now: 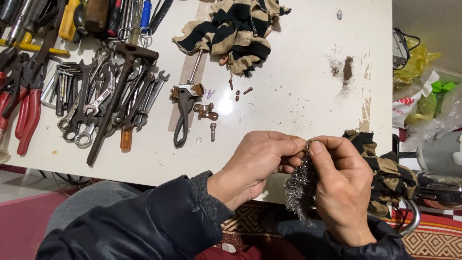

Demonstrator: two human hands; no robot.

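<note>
Head view, single entry. Left hand (257, 163): grip pinched closed at the fingertips on a small metal part (308, 142), mostly hidden, kind not readable. Right hand (339, 185): grip closed around a wad of steel wool (298, 188), thumb pressed against the same small part. Both are held in the air just off the near edge of the white worktop (298, 72), above the lap and a patterned rug (433, 240). Risks, as judged: the part is tiny and held off the edge, so a slip of the pinch would drop it to the rug or into clothing; the wool sheds fibres that could prick the bare fingertips. Nearby loose stock: bolt (212, 131), washer (198, 140), small bracket (206, 111), brake lever (184, 113), all well apart from the hands. Room: bare worktop ahead and to the right; the left is crowded with spanners (96, 103), red pliers (26, 115) and a hammer (120, 91); a striped cloth (240, 29) lies at the far side and another (390, 173) drapes over the right corner.
</note>
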